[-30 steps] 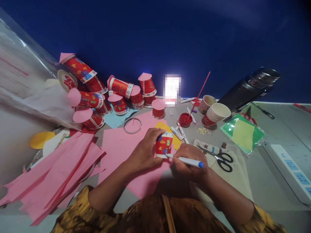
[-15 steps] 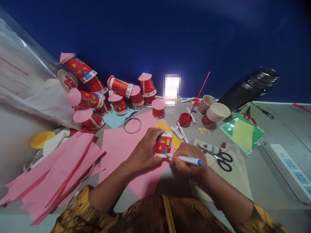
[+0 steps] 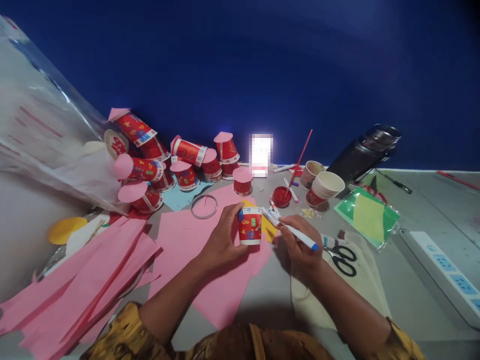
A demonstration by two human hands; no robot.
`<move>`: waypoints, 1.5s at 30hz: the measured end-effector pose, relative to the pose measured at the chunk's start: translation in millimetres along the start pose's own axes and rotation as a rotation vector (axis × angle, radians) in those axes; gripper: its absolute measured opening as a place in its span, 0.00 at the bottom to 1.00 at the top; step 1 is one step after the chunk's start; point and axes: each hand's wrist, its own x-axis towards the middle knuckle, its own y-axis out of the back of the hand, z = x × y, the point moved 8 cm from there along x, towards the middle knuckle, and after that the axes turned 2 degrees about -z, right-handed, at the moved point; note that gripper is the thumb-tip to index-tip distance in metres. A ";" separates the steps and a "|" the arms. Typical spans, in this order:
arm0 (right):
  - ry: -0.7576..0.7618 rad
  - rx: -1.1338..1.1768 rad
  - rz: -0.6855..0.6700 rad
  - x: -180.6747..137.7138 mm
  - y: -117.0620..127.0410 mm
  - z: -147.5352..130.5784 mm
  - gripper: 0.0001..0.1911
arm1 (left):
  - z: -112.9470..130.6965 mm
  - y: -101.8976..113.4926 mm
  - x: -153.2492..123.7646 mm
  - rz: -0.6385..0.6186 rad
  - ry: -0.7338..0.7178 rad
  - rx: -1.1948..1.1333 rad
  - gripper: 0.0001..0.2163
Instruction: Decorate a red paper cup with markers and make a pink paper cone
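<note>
A red cup [image 3: 250, 230] is sitting in the left hand [image 3: 223, 240], over the pink paper [image 3: 187, 240]; whether it is touching the sheet, I cannot tell. That hand's fingers and thumb are curling round the cup's left side, pinching it near top and bottom. The right hand [image 3: 302, 245] is pinching a white marker [image 3: 301, 237] with a blue end, its front part pointing toward the cup but lying apart from it. Scissors [image 3: 344, 259] are lying on a pale cloth [image 3: 363, 285] beside the right hand. Farther back, a thin red stick [image 3: 301, 160] is leaning in a red dish [image 3: 282, 198], and stacked cups [image 3: 324, 189] are standing near a black flask [image 3: 360, 155].
</note>
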 end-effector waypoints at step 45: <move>-0.230 0.033 -0.113 -4.7 -14.1 37.4 0.14 | -7.9 -28.2 -13.7 -0.227 0.183 -0.439 0.43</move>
